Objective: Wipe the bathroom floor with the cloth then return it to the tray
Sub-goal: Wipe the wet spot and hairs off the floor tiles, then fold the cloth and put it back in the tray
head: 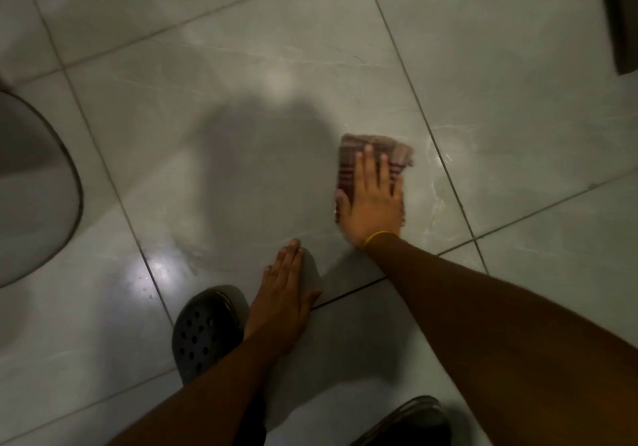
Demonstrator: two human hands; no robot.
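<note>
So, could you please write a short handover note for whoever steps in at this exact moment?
Right hand: flat, palm down, pressing the striped cloth onto the tiled floor; fingers spread, not gripping.
Left hand: flat on the floor as a brace, beside the dark clog, holding nothing.
Cloth: folded, on the tile just left of a grout line, partly under the right hand.
Tray: not in view.
Done: wiping is under way; the floor shows a sheen, but how much is covered cannot be told.
Left: finish wiping, then put the cloth back in the tray.
</note>
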